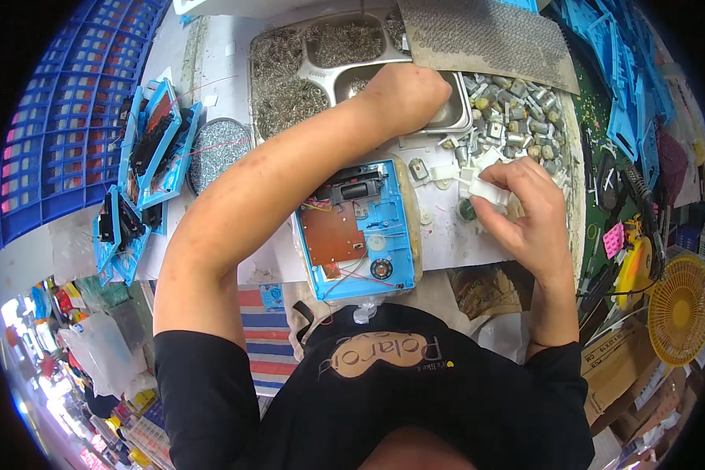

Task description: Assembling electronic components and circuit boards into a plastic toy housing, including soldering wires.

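Note:
My left hand [410, 95] reaches across to the far side and dips into a compartment of the steel tray [467, 117]. Its fingers curl downward like a fist, and whatever they grip is hidden. Between the thumb and fingers of my right hand [531, 205] is a white plastic part [489, 192], held just above the paper. Under my left forearm lies an open blue plastic housing [406, 227] with a brown circuit board [333, 237], a black module, thin wires and a small round speaker [381, 269]. A small motor [419, 169] sits beyond its far right corner.
Small motors with white parts [517, 117] are heaped at the right, below a grey perforated sheet [486, 39]. Metal springs [286, 70] fill other tray compartments. Left stand a round dish of tiny metal pieces [219, 153], several blue housings [160, 149] and a blue plastic basket [70, 117].

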### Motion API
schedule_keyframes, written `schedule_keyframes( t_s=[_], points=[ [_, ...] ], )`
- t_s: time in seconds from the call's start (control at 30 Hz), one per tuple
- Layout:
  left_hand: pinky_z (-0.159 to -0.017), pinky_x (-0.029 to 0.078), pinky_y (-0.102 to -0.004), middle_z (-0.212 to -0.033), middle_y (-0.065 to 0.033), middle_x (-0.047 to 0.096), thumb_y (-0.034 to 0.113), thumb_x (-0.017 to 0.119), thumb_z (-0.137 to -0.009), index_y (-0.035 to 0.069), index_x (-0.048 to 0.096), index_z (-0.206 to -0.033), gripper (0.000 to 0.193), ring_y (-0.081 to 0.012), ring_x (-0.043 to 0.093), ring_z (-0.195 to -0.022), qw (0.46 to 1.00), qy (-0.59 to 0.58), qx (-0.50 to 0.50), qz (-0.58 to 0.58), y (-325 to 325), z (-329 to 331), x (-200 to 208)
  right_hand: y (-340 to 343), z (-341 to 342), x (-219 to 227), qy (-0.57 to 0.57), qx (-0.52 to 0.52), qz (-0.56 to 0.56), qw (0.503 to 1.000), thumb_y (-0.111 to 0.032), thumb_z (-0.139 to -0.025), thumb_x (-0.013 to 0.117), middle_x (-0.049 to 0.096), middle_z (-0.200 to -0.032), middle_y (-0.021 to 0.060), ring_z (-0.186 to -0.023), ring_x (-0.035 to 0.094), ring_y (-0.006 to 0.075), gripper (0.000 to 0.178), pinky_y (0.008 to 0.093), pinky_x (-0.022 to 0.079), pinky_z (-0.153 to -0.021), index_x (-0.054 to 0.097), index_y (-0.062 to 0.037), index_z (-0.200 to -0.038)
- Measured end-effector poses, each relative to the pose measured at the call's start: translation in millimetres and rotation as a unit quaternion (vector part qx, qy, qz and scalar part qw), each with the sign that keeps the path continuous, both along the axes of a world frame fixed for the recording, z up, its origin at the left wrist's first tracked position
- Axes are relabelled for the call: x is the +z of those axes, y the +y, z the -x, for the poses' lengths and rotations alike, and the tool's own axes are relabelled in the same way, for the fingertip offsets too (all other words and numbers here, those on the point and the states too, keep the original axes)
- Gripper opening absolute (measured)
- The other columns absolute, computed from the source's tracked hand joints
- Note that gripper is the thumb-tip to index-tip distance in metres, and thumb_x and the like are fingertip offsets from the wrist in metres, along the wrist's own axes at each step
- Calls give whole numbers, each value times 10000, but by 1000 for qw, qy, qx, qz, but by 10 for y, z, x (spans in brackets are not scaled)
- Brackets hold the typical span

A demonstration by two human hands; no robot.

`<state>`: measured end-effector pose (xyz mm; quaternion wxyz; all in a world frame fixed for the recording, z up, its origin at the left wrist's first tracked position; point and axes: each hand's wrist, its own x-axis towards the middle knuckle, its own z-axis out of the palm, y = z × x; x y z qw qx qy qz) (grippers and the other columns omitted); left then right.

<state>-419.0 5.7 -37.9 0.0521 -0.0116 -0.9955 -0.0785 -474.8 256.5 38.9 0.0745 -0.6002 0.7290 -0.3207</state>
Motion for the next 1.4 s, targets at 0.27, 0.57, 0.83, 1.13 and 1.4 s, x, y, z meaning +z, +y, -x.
schedule_keyframes(
  t_s=[0.27,0.57,0.83,1.13,1.4],
  points=[
    [-609,514,-335,-723,-94,647,77,730,-787,18,650,-873,131,-201,666,-663,924,122,125,-341,291,-1255,1084,253,-78,114,-53,-3,28,998,-22,-753,782,712,-922,157,-804,655,300,296,357,514,-752,704,31,-1033],
    [-676,607,-282,-1056,-154,705,5,625,-972,-7,596,-1181,212,-182,698,-820,349,108,313,-877,1318,-2412,555,-21,-702,-68,-197,177,122,956,-71,-701,882,699,-834,82,-663,621,240,380,321,473,-579,731,-32,-1048],
    [-773,646,-326,-1054,-167,703,6,627,-980,2,594,-1112,136,-225,734,-900,310,117,271,-904,1337,-2510,439,-59,-856,-17,-107,197,104,969,-67,-702,876,709,-863,77,-681,627,247,394,330,501,-604,734,-45,-1069],
    [-635,528,-337,-879,-109,676,37,723,-870,29,682,-1064,198,-231,705,-758,905,105,190,-366,994,-2056,654,384,-641,-413,-418,83,94,900,-2,-723,859,718,-980,126,-814,647,224,388,334,505,-734,727,29,-1086],
    [-629,521,-391,-803,-91,650,134,757,-844,88,683,-948,136,-315,658,-710,947,64,138,-283,965,-1800,339,605,-493,-461,-462,23,123,878,31,-761,838,705,-988,134,-896,632,200,368,309,473,-817,708,76,-1102]
  ],
)
